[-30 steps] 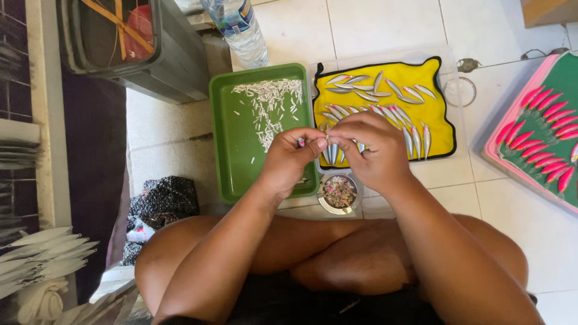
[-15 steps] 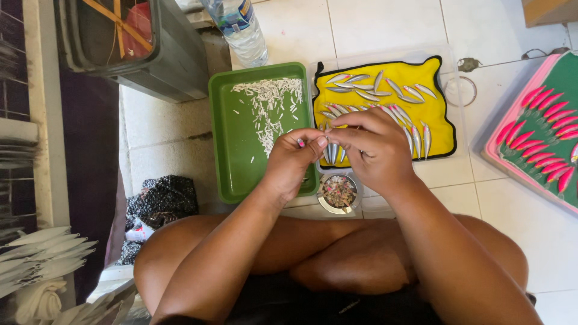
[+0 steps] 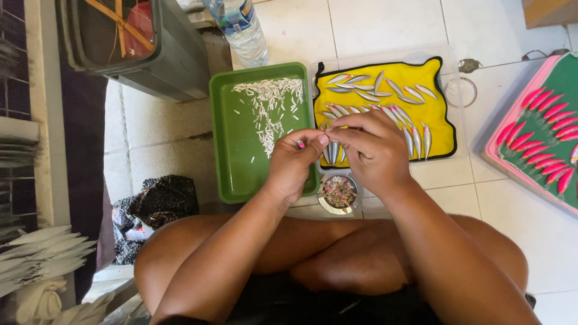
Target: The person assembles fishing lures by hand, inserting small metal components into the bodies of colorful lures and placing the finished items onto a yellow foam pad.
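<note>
Whatever your left hand [image 3: 293,161] and right hand [image 3: 374,151] pinched between their fingertips was too small to tell. Your right hand hid part of the yellow black-edged cloth mat [image 3: 442,114]. The green pink-rimmed board of pink lures [image 3: 525,147] ran off the right edge.

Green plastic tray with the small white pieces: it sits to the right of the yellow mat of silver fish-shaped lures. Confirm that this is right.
Not right. In the head view the green plastic tray with the small white pieces sits to the left of the yellow mat of silver fish-shaped lures.
</note>
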